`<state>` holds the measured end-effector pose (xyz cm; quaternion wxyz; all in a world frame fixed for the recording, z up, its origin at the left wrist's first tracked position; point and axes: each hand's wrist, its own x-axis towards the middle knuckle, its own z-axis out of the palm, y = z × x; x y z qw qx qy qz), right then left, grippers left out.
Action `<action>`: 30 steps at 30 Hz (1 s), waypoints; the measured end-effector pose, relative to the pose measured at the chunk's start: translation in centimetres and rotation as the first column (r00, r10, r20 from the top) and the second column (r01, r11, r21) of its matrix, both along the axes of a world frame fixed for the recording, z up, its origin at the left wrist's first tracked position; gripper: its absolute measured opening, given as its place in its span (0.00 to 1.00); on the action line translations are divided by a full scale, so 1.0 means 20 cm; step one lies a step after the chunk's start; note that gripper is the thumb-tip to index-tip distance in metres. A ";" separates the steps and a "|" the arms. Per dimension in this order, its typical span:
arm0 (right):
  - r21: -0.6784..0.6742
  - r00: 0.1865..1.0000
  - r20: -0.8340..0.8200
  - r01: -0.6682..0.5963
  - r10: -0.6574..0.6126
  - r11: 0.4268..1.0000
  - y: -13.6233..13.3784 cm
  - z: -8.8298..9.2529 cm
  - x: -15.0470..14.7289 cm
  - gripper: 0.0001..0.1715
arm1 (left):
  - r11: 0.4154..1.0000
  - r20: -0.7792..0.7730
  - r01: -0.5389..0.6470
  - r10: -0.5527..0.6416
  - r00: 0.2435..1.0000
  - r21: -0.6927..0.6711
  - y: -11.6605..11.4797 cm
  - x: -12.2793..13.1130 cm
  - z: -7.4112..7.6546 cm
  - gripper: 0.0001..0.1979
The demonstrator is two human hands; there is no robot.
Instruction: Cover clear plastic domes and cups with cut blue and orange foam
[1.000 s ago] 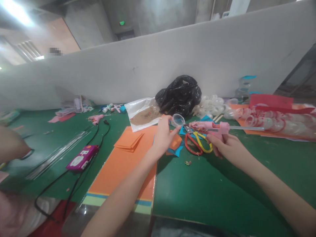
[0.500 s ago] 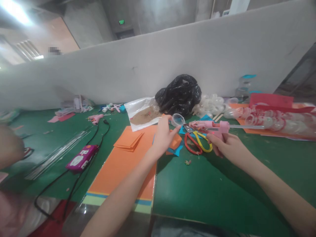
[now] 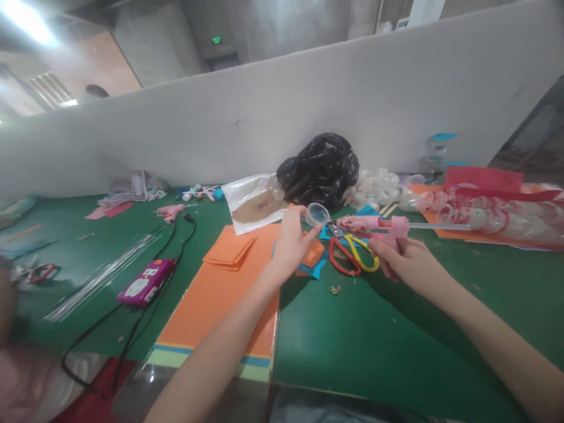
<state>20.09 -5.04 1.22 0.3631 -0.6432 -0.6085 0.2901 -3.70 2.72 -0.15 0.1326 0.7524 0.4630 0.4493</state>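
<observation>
My left hand (image 3: 296, 238) is closed on a small clear plastic cup (image 3: 317, 215), with its round rim facing me. In my right hand (image 3: 403, 255) is a pink hot glue gun (image 3: 370, 223), its nozzle pointing left near the cup. A long clear glue stick (image 3: 440, 226) sticks out of the gun's back. Below the gun lie scissors (image 3: 346, 255) with one red and one yellow handle, on blue paper pieces. Folded orange paper (image 3: 314, 252) and more blue paper sit beside my left hand. Whether the nozzle touches the cup I cannot tell.
Orange sheets (image 3: 220, 305) lie under my left forearm. Behind stand a black plastic bag (image 3: 324, 167) and a white bag of sand (image 3: 259, 211). Joined clear cups (image 3: 497, 214) lie right. A purple power box (image 3: 147, 283), another pink glue gun (image 3: 170, 211) and a person's sleeve (image 3: 26, 382) are left.
My hands, the cup and the glue gun have hardly moved. At the far left, the neighbouring person has shifted left, uncovering red-handled scissors on the table.
</observation>
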 end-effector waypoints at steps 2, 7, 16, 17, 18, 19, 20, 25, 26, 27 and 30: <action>-0.008 1.000 0.001 0.004 -0.004 1.000 0.00 0.00 0.00 0.33 | 1.000 0.004 0.005 -0.005 1.000 0.003 0.00 0.00 0.00 0.15; 0.001 1.000 0.028 -0.001 0.001 1.000 0.00 0.00 0.00 0.32 | 1.000 0.020 0.007 -0.007 1.000 0.003 0.01 0.00 0.00 0.15; -0.021 1.000 0.028 0.000 0.000 1.000 0.01 0.00 0.00 0.31 | 1.000 0.009 0.013 -0.013 1.000 0.013 0.00 0.00 0.00 0.15; -0.026 1.000 0.024 0.001 0.000 1.000 0.01 0.00 0.00 0.31 | 1.000 0.008 0.013 -0.014 1.000 0.015 0.00 0.00 -0.01 0.15; -0.029 1.000 0.022 0.003 -0.002 1.000 0.01 -0.01 0.00 0.30 | 1.000 0.007 0.015 -0.015 1.000 0.017 0.00 0.00 -0.01 0.15; -0.031 1.000 0.023 0.005 -0.004 1.000 0.01 -0.01 0.00 0.30 | 1.000 0.005 0.017 -0.017 1.000 0.017 0.00 0.00 -0.01 0.15; -0.031 1.000 0.025 0.005 -0.004 1.000 0.01 -0.01 0.01 0.30 | 1.000 0.004 0.018 -0.018 1.000 0.015 0.00 0.00 -0.01 0.15; -0.010 0.999 0.036 -0.006 0.006 1.000 0.01 0.00 0.01 0.33 | 1.000 -0.006 0.016 -0.016 1.000 -0.001 0.01 0.00 -0.01 0.15; -0.009 0.999 0.033 -0.008 0.008 1.000 0.01 0.00 0.01 0.34 | 1.000 -0.005 0.017 -0.017 1.000 0.002 0.01 0.00 -0.01 0.15; -0.007 0.999 0.032 -0.010 0.010 1.000 0.01 0.00 0.01 0.34 | 1.000 -0.004 0.018 -0.018 1.000 0.006 0.01 0.00 -0.01 0.16; 0.004 1.000 0.029 -0.012 0.012 1.000 0.01 0.00 0.01 0.35 | 1.000 0.003 0.020 -0.020 1.000 0.018 0.00 0.00 -0.01 0.15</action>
